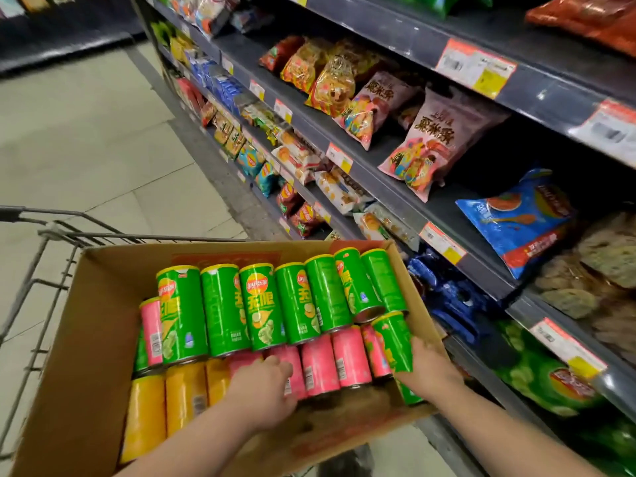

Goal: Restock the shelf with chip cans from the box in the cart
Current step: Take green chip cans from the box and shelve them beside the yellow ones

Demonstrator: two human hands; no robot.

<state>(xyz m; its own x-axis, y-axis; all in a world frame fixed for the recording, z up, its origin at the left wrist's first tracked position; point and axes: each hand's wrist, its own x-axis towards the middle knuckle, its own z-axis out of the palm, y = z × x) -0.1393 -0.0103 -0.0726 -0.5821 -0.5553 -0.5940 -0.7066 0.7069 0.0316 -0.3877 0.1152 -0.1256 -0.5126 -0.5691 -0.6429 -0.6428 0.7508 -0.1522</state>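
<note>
Seven green cans [262,304] and three yellow cans [144,414] in the box [96,339]! Right hand [426,370] grips another green can [392,339], left hand [261,390] a pink can [298,373].

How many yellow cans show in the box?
3, side by side at the box's near left: the outer yellow can, the middle yellow can, the third yellow can beside the left hand. The forearm may hide more.
</note>
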